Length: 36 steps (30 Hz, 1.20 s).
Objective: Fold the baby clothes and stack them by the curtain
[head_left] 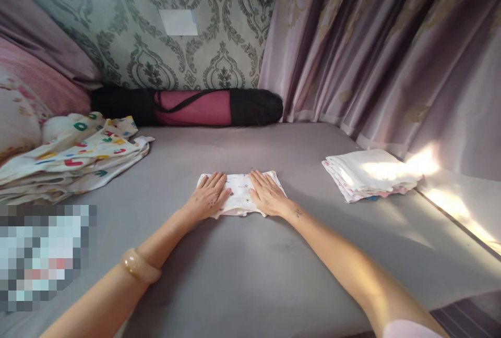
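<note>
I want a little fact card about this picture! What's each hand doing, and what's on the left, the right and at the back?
Left hand: flat, palm down on the left part of the white printed cloth
Right hand: flat, palm down on the right part of that cloth
On the left arm: a pale bangle
Far left: a loose heap of colorfully printed fabric
Right: a stack of folded cloths, partly sunlit
Back: a long black-and-pink bag by the patterned wall

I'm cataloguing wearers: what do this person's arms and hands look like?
The left arm wears a thick, glossy cream bangle; small dark marks dot the left hand. The right arm has a dark wrist marking and, higher, a pale pink sleeve.
</note>
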Tool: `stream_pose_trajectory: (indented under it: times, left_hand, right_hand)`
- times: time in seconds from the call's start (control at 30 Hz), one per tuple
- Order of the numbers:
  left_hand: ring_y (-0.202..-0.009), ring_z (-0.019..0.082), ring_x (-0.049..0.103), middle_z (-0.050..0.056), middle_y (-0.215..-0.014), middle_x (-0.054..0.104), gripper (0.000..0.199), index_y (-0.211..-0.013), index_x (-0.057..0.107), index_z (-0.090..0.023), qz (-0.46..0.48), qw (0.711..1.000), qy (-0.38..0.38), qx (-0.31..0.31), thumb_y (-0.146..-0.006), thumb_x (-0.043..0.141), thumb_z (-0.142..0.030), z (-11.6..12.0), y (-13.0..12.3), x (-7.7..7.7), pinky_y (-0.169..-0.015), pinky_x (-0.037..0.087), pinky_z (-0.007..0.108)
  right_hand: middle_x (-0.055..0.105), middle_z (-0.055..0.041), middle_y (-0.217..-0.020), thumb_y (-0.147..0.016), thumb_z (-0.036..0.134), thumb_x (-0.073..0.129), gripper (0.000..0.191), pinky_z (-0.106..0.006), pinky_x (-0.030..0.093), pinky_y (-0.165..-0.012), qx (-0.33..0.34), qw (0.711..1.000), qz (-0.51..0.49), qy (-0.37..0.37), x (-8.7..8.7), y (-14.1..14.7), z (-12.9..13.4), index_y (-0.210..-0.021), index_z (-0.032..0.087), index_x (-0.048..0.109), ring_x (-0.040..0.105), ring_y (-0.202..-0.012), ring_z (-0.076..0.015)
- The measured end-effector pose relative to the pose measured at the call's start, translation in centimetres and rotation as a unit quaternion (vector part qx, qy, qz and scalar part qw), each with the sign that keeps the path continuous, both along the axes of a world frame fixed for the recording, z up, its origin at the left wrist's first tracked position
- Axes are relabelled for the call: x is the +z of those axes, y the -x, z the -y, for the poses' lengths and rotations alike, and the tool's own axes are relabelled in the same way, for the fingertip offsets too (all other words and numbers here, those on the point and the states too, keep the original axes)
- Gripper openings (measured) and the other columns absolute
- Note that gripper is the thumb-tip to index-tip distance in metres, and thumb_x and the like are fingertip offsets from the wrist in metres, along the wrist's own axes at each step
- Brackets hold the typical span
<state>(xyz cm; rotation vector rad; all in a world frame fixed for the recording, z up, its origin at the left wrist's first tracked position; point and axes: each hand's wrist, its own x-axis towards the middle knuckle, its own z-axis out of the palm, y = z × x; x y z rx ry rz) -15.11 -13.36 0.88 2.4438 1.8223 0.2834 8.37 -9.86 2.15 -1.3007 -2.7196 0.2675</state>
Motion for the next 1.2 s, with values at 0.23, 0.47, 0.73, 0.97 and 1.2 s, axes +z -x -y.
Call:
stream_pose_trajectory:
  times: [0.23, 0.47, 0.73, 0.97, 1.2]
  left_hand:
    - [-0.146, 0.027, 0.022, 0.013, -0.155, 0.033, 0.061, -0.148, 0.037, -0.012, -0.017, 0.999, -0.002, 0.028, -0.099, 0.023, -0.046, 0.4, 2.2, 0.6, -0.119, 0.017, 0.048]
    - [-0.147, 0.026, 0.019, 0.012, -0.156, 0.031, 0.064, -0.146, 0.038, -0.013, 0.062, 0.997, 0.031, 0.042, -0.097, 0.023, -0.051, 0.3, 3.3, -0.9, -0.119, 0.018, 0.046]
    - [-0.143, 0.025, 0.031, 0.011, -0.15, 0.042, 0.068, -0.138, 0.049, -0.014, 0.329, 0.937, 0.024, 0.112, -0.093, 0.028, -0.06, 1.2, 3.5, 1.0, -0.119, 0.021, 0.039]
    - [-0.139, 0.026, 0.038, 0.011, -0.146, 0.048, 0.061, -0.135, 0.053, -0.016, 0.375, 0.916, 0.013, 0.139, -0.092, 0.034, -0.055, 1.5, 3.4, 1.2, -0.117, 0.024, 0.041]
    - [-0.136, 0.025, 0.042, 0.011, -0.144, 0.05, 0.06, -0.134, 0.054, -0.015, 0.396, 0.905, 0.015, 0.157, -0.091, 0.035, -0.053, 1.2, 3.6, 0.9, -0.116, 0.026, 0.04]
  right_hand:
    - [0.02, -0.0155, -0.159, -0.1, 0.04, 0.018, 0.064, -0.045, 0.011, -0.12, -0.031, 0.999, -0.002, -0.022, 0.3, -2.4, -0.5, -0.151, 0.002, 0.025, 0.012, -0.148, -0.0238]
    - [0.019, -0.0144, -0.159, -0.099, 0.041, 0.017, 0.066, -0.041, 0.014, -0.12, -0.047, 0.999, 0.015, 0.004, -1.0, -3.7, -1.1, -0.151, 0.002, 0.026, 0.012, -0.148, -0.024]
    - [0.021, -0.0144, -0.158, -0.099, 0.036, 0.021, 0.061, -0.048, 0.007, -0.12, -0.01, 0.998, 0.01, -0.061, 1.4, 0.8, -0.2, -0.15, 0.005, 0.029, 0.013, -0.148, -0.0243]
    - [0.02, -0.0118, -0.159, -0.1, 0.038, 0.021, 0.059, -0.047, 0.003, -0.12, 0.032, 0.995, -0.044, -0.089, 1.4, 7.2, 0.2, -0.15, 0.007, 0.03, 0.01, -0.148, -0.0224]
    - [0.025, -0.0129, -0.158, -0.1, 0.037, 0.023, 0.059, -0.046, 0.006, -0.12, 0.021, 0.998, -0.026, -0.055, 0.2, 7.3, -0.1, -0.149, 0.005, 0.033, 0.015, -0.147, -0.0235]
